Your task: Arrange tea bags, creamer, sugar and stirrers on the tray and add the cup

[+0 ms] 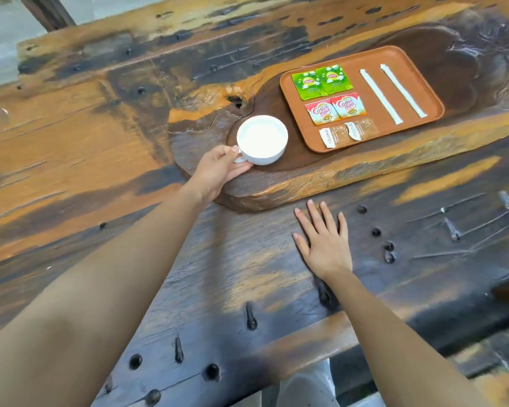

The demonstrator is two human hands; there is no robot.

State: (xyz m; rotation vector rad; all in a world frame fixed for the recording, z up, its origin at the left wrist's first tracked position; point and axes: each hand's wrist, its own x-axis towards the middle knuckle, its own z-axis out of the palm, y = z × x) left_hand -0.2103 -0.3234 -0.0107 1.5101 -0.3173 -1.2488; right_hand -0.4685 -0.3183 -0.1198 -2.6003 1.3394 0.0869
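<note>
An orange-brown tray [423, 80] lies on a carved wooden slab. On it are two green tea bags [322, 81], two red and white creamer sachets [335, 109], two brown sugar sachets [348, 132] and two white wrapped stirrers [393, 93]. A white cup [262, 139] stands on the slab just left of the tray. My left hand [218, 171] grips the cup's handle. My right hand [323, 239] rests flat on the table, fingers spread, nearer to me than the slab.
The raised wooden slab [306, 183] sits on a rough plank table [100, 127] studded with dark bolt heads and pegs. The table's near edge runs across the bottom of the view, with a white-clad leg [306, 386] below it.
</note>
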